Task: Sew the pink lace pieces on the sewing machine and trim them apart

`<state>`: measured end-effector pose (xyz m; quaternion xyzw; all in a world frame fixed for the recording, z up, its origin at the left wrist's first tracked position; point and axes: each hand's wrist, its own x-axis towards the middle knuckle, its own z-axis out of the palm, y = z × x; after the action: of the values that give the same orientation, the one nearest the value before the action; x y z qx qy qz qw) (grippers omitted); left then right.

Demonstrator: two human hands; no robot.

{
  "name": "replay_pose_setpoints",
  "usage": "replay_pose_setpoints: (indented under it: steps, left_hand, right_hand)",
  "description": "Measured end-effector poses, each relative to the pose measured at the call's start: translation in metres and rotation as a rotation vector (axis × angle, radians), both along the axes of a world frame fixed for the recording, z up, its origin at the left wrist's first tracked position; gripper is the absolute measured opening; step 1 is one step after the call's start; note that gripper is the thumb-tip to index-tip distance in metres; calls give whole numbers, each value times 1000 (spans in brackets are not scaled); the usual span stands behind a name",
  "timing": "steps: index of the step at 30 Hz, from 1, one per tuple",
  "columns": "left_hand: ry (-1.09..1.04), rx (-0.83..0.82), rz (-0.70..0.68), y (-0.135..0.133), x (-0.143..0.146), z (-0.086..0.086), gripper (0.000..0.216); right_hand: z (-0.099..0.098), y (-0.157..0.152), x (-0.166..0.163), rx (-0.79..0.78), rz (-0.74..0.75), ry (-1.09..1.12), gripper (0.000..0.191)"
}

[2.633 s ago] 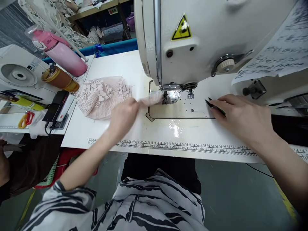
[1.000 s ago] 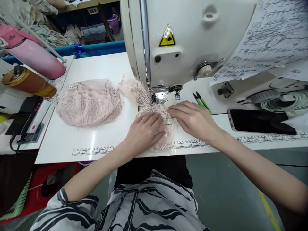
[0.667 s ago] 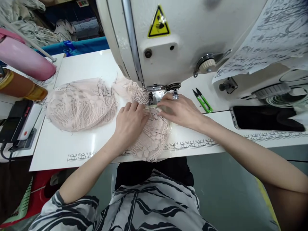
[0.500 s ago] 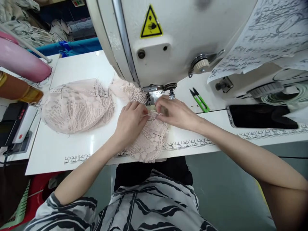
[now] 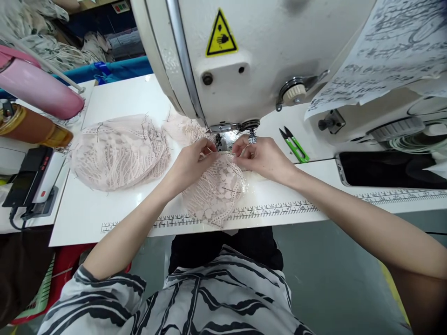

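A pale pink lace piece (image 5: 218, 190) lies under and in front of the sewing machine (image 5: 223, 83), its lower end reaching the table's front edge. At its upper edge, left of the presser foot (image 5: 220, 141), my left hand (image 5: 195, 160) pinches the lace between thumb and fingers. My right hand (image 5: 260, 156) grips the same edge on the other side, its fingers curled. Between the two hands the edge runs roughly straight, just in front of the foot. More pink lace (image 5: 183, 129) sits behind my left hand.
A stack of similar lace pieces (image 5: 118, 153) lies at the left. Green thread snips (image 5: 294, 144) and a dark phone (image 5: 384, 168) are on the right. A printed ruler (image 5: 275, 209) follows the front edge; a pink bottle (image 5: 52, 83) stands far left.
Both hands have shifted slightly up toward the presser foot, drawing the lace with them; its lower end has moved up a little. The camera view has also shifted slightly.
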<state>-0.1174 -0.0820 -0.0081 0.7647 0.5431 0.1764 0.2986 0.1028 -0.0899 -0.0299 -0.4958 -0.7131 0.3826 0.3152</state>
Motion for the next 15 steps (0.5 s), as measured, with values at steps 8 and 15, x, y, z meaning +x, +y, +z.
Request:
replay_pose_setpoints:
  steps: [8,15]
  left_hand:
    - [275,228,46,31,1,-3,17]
    - [508,494,-142,-7,9,3,35]
  right_hand:
    - [-12,16,-2,490,141,-500,25]
    - [-16,17,0,562,196,-495,33]
